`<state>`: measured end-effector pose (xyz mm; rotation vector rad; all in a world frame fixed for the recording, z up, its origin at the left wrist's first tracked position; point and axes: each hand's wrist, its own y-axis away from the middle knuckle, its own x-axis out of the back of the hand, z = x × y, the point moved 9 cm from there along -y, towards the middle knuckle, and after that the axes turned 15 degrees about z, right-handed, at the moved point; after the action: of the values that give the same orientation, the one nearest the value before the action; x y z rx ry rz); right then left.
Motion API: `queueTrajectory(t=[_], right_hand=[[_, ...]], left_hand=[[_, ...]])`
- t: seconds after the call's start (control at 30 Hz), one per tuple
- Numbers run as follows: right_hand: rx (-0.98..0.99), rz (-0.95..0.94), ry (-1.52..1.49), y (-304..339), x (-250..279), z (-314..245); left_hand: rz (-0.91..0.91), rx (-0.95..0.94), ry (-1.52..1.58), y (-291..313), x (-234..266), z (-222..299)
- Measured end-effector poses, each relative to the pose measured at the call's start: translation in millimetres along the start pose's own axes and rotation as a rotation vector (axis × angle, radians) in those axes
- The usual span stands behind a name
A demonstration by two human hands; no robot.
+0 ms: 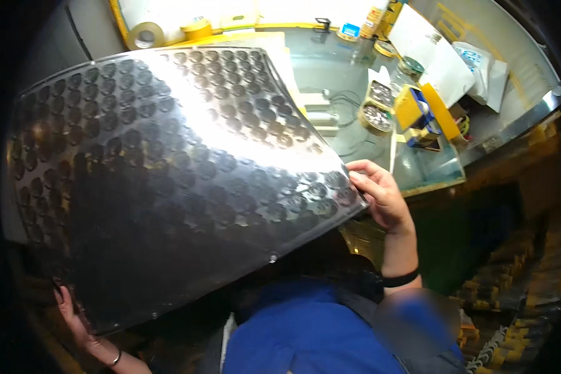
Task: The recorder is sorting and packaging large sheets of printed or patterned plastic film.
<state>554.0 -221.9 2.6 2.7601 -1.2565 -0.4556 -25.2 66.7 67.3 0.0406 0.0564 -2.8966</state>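
Black glossy sheet [168,187] w/ round marks, held tilted before you, nr glass tabletop [315,68]. Your R hand [389,202] pinches its R corner; L hand [75,321] at lower-L edge, can't tell if fingers closed.

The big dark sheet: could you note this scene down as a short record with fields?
Dark sheet: glossy, rows of round shapes, bright glare across it
Right hand: gripping the sheet's right-hand corner
Left hand: at the sheet's lower-left corner, grip partly hidden
Glass-like tabletop: beyond the sheet
On tabletop: open tub of small shiny pieces
Past the sheet's far edge: beige tape roll, yellow tape roll
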Motion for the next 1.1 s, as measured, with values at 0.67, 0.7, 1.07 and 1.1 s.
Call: queueTrajectory(t=[0.67,0.7,1.07,1.1], right_hand=[[0.155,0.064,0.103,-13.6,-36.1,-36.4],[0.15,0.02,0.093,-18.8,-34.6,-31.1],[0.039,-0.05,0.003,-21.7,-45.5,-15.8],[0.029,-0.042,0.009,-20.8,-47.6,-16.3]], left_hand=[[-0.215,-0.062,-0.025,-40.7,-84.3,39.1],[-0.204,0.088,0.004,-37.2,-79.2,35.3],[0.033,0.345,-0.01,-21.2,-4.8,-88.7],[-0.041,0.384,0.093,-15.2,-15.7,-94.5]])
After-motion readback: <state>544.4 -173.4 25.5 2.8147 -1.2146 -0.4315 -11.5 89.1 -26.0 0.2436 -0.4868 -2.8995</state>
